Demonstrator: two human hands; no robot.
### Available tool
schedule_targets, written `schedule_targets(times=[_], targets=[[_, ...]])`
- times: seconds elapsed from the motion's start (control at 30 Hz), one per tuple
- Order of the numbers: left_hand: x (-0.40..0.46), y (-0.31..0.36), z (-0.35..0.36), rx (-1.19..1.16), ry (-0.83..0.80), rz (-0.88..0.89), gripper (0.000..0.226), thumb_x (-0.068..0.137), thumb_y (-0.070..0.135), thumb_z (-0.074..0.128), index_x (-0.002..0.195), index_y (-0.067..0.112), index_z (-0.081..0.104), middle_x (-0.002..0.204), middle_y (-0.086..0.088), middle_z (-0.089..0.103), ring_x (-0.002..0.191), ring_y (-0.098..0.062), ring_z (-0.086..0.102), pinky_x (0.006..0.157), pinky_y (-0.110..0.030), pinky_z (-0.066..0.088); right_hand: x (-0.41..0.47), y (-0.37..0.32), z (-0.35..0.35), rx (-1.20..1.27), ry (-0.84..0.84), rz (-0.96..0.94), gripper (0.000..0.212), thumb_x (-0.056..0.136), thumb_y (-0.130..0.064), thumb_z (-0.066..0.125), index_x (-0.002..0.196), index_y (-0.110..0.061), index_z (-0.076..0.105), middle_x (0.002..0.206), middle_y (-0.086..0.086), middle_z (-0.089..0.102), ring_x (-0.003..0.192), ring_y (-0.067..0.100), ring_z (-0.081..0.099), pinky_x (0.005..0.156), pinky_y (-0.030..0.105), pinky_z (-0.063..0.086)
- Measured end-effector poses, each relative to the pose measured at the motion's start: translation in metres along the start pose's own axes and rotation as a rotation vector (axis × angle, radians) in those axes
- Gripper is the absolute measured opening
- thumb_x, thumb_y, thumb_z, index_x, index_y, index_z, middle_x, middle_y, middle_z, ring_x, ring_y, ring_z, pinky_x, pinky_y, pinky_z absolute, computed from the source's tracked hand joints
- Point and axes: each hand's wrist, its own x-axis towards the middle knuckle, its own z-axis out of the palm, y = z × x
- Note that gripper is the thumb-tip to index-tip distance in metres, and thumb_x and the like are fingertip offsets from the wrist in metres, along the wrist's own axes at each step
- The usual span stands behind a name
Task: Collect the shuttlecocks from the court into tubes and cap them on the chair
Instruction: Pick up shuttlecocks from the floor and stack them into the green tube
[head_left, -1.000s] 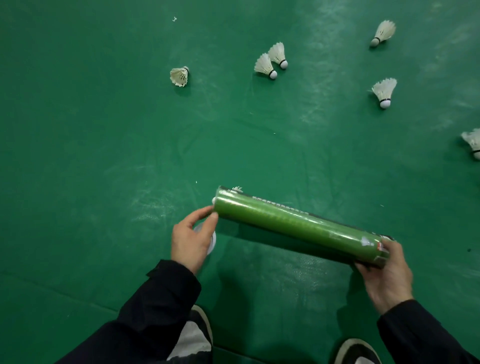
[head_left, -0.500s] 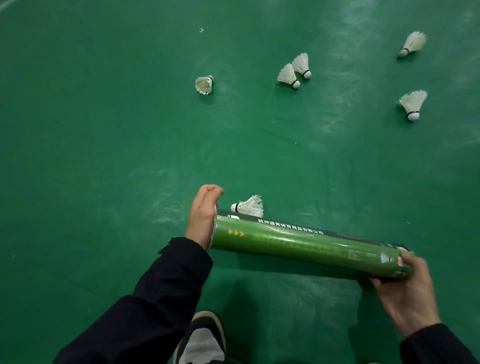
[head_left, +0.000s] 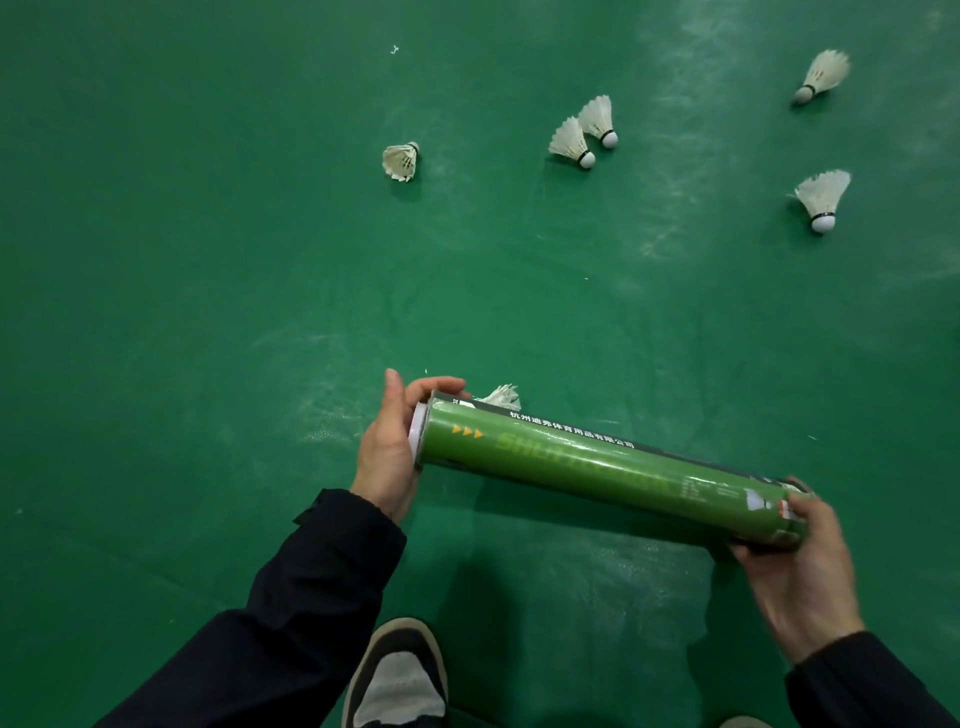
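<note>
Shuttlecock tube, green and glossy with yellow arrows and printed lettering, lying nearly level above the green court floor, slanting from upper left down to lower right, carried between both hands. White cap sitting at the tube's left end, pressed there by the left hand, palm flat against it, thumb pointing up and fingers bending over the top rim, touching the tube's dark edge. Right hand cupping the tube's other end from below, fingers curling round it, thumb resting near the red and white label. Dark sleeves covering both forearms.

Lying on the floor just behind the tube's left end, one shuttlecock, only its white feathers showing past the rim. Farther off, five more shuttlecocks scattered over the court: a lone shuttlecock toward the upper middle, lying on its side with the feather skirt facing the camera; a touching pair to its right, corks pointing down-right; a far shuttlecock near the upper right corner; and a nearer right shuttlecock below it, cork toward the camera. Showing at the bottom edge, a dark shoe with a grey toe, planted on the floor under the tube.
</note>
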Motion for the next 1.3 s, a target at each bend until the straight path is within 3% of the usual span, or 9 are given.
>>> schedule_targets(times=[0.2, 0.5, 0.63, 0.77, 0.9, 1.0, 1.1, 1.2, 1.3], targets=[[0.002, 0.008, 0.001, -0.019, 0.059, 0.028, 0.059, 0.109, 0.050, 0.033, 0.091, 0.014, 0.075, 0.102, -0.016, 0.076, 0.094, -0.027, 0.071, 0.089, -0.044, 0.055, -0.009, 0.007, -0.001, -0.078, -0.012, 0.006, 0.049, 0.098, -0.020, 0.050, 0.146, -0.017, 0.047, 0.146, 0.019, 0.053, 0.115, 0.028, 0.056, 0.087, 0.052, 0.056], [-0.004, 0.027, 0.008, -0.026, 0.036, 0.036, 0.043, 0.109, 0.036, 0.045, 0.084, 0.012, 0.072, 0.091, -0.012, 0.075, 0.080, -0.025, 0.067, 0.075, -0.039, 0.054, -0.013, 0.007, -0.001, -0.047, -0.058, 0.061, 0.023, 0.098, -0.023, 0.050, 0.120, -0.026, 0.056, 0.124, 0.011, 0.059, 0.110, 0.026, 0.060, 0.085, 0.051, 0.058], [-0.008, 0.020, 0.010, 0.006, 0.019, 0.035, 0.043, 0.110, 0.029, 0.045, 0.082, 0.018, 0.076, 0.094, -0.011, 0.076, 0.084, -0.027, 0.065, 0.083, -0.046, 0.053, -0.012, 0.001, -0.002, -0.022, -0.062, 0.046, 0.025, 0.096, -0.024, 0.050, 0.120, -0.029, 0.058, 0.118, 0.006, 0.061, 0.107, 0.023, 0.062, 0.078, 0.045, 0.063], [-0.016, 0.000, 0.006, 0.133, 0.032, 0.084, 0.042, 0.106, 0.042, 0.040, 0.091, 0.030, 0.077, 0.107, -0.005, 0.077, 0.103, -0.029, 0.070, 0.105, -0.062, 0.049, -0.013, -0.005, -0.006, -0.001, -0.056, 0.003, 0.047, 0.101, -0.022, 0.047, 0.148, -0.024, 0.049, 0.126, 0.008, 0.057, 0.113, 0.026, 0.061, 0.085, 0.045, 0.060], [-0.027, -0.012, 0.007, 0.237, -0.066, 0.064, 0.051, 0.094, 0.070, 0.026, 0.117, 0.047, 0.066, 0.128, 0.015, 0.066, 0.125, -0.006, 0.058, 0.115, -0.056, 0.040, -0.016, -0.006, -0.003, 0.026, -0.046, -0.011, 0.043, 0.100, -0.023, 0.046, 0.143, -0.022, 0.053, 0.122, 0.007, 0.059, 0.105, 0.023, 0.063, 0.071, 0.036, 0.064], [-0.029, -0.009, 0.006, 0.201, -0.060, 0.063, 0.054, 0.094, 0.073, 0.026, 0.128, 0.054, 0.063, 0.140, 0.026, 0.058, 0.137, 0.006, 0.046, 0.123, -0.052, 0.029, -0.020, 0.003, -0.007, 0.042, -0.047, 0.024, 0.040, 0.100, -0.025, 0.048, 0.139, -0.024, 0.055, 0.122, 0.008, 0.059, 0.109, 0.024, 0.062, 0.077, 0.041, 0.063], [-0.030, 0.007, 0.014, 0.185, -0.079, 0.094, 0.043, 0.101, 0.057, 0.033, 0.124, 0.051, 0.068, 0.137, 0.030, 0.061, 0.133, 0.010, 0.048, 0.124, -0.044, 0.030, -0.025, 0.008, -0.009, 0.037, -0.035, 0.087, 0.026, 0.097, -0.028, 0.050, 0.121, -0.030, 0.061, 0.117, 0.007, 0.060, 0.107, 0.024, 0.060, 0.083, 0.046, 0.059], [-0.034, 0.022, 0.030, 0.018, -0.023, 0.188, 0.029, 0.104, 0.037, 0.049, 0.117, 0.029, 0.074, 0.130, 0.012, 0.070, 0.130, -0.005, 0.057, 0.120, -0.043, 0.037, -0.026, 0.005, -0.009, 0.047, -0.034, 0.117, 0.030, 0.082, -0.027, 0.061, 0.112, -0.032, 0.062, 0.118, 0.007, 0.061, 0.109, 0.025, 0.059, 0.088, 0.046, 0.057], [-0.039, 0.033, 0.040, -0.289, -0.076, 0.142, 0.024, 0.096, 0.026, 0.059, 0.108, 0.014, 0.075, 0.119, -0.007, 0.074, 0.110, -0.016, 0.067, 0.098, -0.037, 0.053, -0.025, 0.000, -0.009, 0.090, -0.021, 0.144, 0.021, 0.092, -0.028, 0.052, 0.110, -0.031, 0.063, 0.117, 0.007, 0.062, 0.108, 0.025, 0.060, 0.084, 0.043, 0.060]])
